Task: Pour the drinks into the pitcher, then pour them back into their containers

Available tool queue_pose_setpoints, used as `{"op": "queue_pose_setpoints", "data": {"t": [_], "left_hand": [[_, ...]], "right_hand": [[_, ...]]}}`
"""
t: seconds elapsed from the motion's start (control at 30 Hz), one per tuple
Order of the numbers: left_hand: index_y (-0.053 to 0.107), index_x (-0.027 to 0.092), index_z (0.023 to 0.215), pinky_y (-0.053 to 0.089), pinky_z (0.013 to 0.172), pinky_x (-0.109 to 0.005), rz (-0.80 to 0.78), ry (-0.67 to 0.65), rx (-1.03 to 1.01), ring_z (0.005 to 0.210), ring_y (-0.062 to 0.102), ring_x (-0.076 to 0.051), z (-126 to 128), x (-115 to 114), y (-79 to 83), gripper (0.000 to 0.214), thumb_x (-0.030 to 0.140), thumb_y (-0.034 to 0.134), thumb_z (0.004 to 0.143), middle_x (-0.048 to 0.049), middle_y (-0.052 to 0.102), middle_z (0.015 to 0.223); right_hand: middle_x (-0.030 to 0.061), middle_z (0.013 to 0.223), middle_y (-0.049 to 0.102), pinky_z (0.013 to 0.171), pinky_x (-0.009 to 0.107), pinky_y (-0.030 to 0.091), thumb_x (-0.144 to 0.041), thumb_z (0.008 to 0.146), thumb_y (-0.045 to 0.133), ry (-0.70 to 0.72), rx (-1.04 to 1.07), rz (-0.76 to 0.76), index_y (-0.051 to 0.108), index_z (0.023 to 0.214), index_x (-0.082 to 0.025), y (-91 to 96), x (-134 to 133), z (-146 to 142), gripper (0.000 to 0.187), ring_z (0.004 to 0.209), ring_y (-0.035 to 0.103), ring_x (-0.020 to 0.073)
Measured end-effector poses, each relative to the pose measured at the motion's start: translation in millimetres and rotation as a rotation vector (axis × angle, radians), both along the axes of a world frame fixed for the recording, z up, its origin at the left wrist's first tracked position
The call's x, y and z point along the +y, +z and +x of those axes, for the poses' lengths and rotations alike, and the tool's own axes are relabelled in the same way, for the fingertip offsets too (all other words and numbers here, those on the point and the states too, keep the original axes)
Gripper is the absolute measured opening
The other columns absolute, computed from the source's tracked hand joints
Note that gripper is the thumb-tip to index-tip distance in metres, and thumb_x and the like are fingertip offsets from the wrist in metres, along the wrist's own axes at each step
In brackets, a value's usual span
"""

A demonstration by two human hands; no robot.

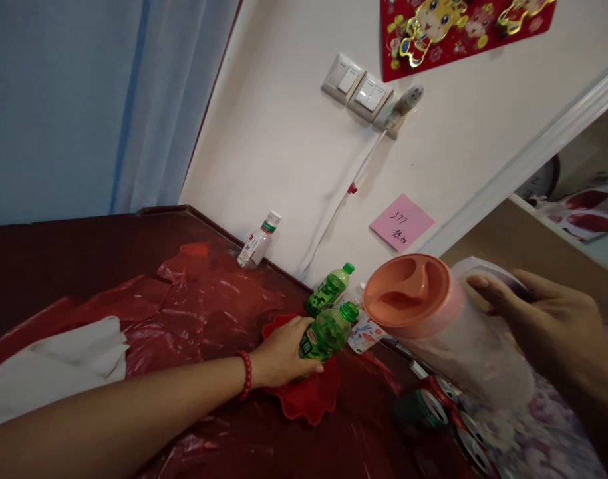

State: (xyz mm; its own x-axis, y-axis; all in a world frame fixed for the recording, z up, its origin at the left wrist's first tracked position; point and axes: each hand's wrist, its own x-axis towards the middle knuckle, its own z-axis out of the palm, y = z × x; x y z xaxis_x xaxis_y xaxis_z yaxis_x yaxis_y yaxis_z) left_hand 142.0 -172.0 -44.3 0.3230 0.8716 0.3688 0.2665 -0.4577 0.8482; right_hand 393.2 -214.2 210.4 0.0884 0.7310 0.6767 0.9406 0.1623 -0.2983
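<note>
My left hand (284, 352), with a red bead bracelet at the wrist, is wrapped round a green-capped drink bottle (328, 330) with a green label. The bottle leans to the right above a red scalloped dish (308, 399); whether it touches the dish is hidden. My right hand (558, 326) grips the handle of a translucent pitcher (463, 352) with an orange lid (408, 291), tilted to the left. Just behind the held bottle stand a second green bottle (328, 290) and a white-labelled bottle (364, 334), partly covered by the pitcher.
Several drink cans (421, 411) stand at the lower right. A clear bottle (259, 243) stands by the wall. Red plastic film (199, 299) and a white cloth (64, 359) lie on the dark table (49, 266). A thin cord (338, 206) hangs from the wall socket.
</note>
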Motion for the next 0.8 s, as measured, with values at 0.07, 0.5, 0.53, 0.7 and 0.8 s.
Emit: {"op": "queue_pose_setpoints", "data": {"t": [0.07,0.5,0.53,0.7,0.8], "left_hand": [[0.058,0.018,0.126,0.046,0.100,-0.043,0.003,-0.002,-0.001,0.113,0.059,-0.031,0.4,0.1,-0.2,0.068,0.032,0.085,0.065,-0.0113,0.063,0.122],[0.057,0.019,0.127,0.045,0.101,-0.043,-0.003,-0.004,0.001,0.115,0.059,-0.031,0.4,-0.2,0.9,0.069,0.032,0.086,0.066,-0.0116,0.063,0.124],[0.057,0.019,0.127,0.045,0.101,-0.043,0.002,-0.004,0.002,0.115,0.059,-0.031,0.6,-0.1,0.7,0.069,0.031,0.086,0.065,-0.0116,0.063,0.123],[0.057,0.017,0.127,0.046,0.100,-0.044,-0.006,-0.002,0.013,0.114,0.059,-0.031,0.4,0.4,0.9,0.068,0.032,0.085,0.066,-0.0123,0.063,0.123],[0.056,0.017,0.128,0.045,0.101,-0.044,-0.006,0.000,0.012,0.115,0.058,-0.031,0.0,0.2,1.2,0.070,0.032,0.085,0.066,-0.0124,0.062,0.124]], "right_hand": [[-0.0008,0.053,0.046,0.040,0.023,0.028,-0.077,0.065,0.070,-0.012,0.005,-0.021,0.061,0.063,-0.018,0.5,-0.7,-2.2,0.060,0.050,0.039,0.0154],[-0.0003,0.052,0.045,0.040,0.024,0.025,-0.078,0.058,0.068,-0.023,0.039,0.034,0.058,0.059,-0.020,-1.2,-1.9,-10.9,0.059,0.049,0.037,0.0159],[-0.0006,0.052,0.044,0.040,0.024,0.025,-0.078,0.057,0.069,-0.020,0.049,0.027,0.058,0.060,-0.020,-1.5,-1.5,-10.4,0.059,0.048,0.037,0.0157],[-0.0010,0.051,0.042,0.039,0.024,0.026,-0.078,0.057,0.069,-0.018,0.054,0.025,0.060,0.060,-0.020,-1.2,-1.5,-10.6,0.059,0.048,0.036,0.0159],[-0.0010,0.049,0.041,0.039,0.023,0.024,-0.077,0.057,0.068,-0.035,0.061,0.023,0.058,0.058,-0.020,-0.2,-2.8,-13.1,0.058,0.048,0.035,0.0155]]}}
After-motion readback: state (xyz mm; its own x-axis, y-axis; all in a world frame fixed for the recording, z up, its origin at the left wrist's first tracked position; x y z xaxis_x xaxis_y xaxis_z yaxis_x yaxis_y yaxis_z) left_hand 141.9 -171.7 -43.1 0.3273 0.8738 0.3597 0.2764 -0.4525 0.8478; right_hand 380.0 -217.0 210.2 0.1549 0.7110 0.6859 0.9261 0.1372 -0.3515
